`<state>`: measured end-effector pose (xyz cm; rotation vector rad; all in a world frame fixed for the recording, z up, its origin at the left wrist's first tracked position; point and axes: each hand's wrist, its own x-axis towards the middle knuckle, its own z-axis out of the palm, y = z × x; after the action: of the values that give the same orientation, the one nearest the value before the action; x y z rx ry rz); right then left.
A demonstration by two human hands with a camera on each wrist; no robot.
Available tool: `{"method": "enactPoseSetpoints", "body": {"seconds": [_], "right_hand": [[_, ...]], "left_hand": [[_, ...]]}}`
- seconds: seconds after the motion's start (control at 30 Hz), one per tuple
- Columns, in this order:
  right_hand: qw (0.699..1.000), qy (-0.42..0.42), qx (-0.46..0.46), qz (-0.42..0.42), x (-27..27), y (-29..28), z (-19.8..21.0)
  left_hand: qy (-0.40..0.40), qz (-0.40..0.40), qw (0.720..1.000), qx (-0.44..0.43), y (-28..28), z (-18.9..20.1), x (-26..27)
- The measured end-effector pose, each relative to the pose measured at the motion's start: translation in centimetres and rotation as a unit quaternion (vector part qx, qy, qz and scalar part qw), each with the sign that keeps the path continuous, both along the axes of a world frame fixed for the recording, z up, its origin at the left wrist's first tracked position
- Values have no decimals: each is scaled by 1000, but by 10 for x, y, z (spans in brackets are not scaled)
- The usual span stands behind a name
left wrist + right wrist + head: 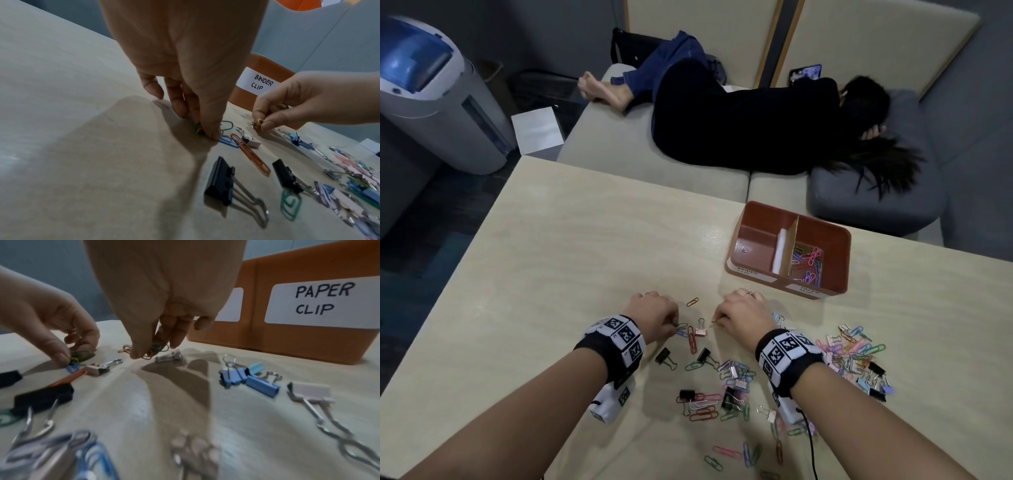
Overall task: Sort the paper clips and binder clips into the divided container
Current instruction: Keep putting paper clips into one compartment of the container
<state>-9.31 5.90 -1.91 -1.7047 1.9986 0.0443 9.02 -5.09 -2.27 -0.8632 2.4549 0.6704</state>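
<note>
The orange divided container (pixel 756 222) stands at the table's far right; its right compartment holds several coloured paper clips (pixel 808 265), and the left one looks bare. Labels read "BINDER CLIP" (pixel 261 82) and "PAPER CLIP" (pixel 322 300). My left hand (pixel 675 327) pinches green and yellow paper clips (pixel 198 130) down at the tabletop. Just to its right, my right hand (pixel 717 320) holds a small bunch of green and yellow paper clips (pixel 156 348) a little above the table. A small pale binder clip (pixel 701 328) and a red paper clip (pixel 691 339) lie between the hands.
Loose clips cover the near table: black binder clips (pixel 666 358), a mixed heap (pixel 856 356) at the right, blue binder clips (pixel 246 379) before the container. An orange paper clip (pixel 692 301) lies beyond the hands. A person (pixel 739 120) lies on the sofa behind the table.
</note>
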Motion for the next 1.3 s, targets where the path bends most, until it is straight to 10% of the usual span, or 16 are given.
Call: {"method": "enactPoseSetpoints", "body": {"seconds": [0.77, 1.3], "right_hand": [[996, -23, 83, 24, 22, -56, -12], [988, -95, 30, -122, -15, 11, -4]], "left_hand": [[88, 61, 990, 95, -12, 3, 16], [12, -126, 992, 24, 14, 4, -24]]}}
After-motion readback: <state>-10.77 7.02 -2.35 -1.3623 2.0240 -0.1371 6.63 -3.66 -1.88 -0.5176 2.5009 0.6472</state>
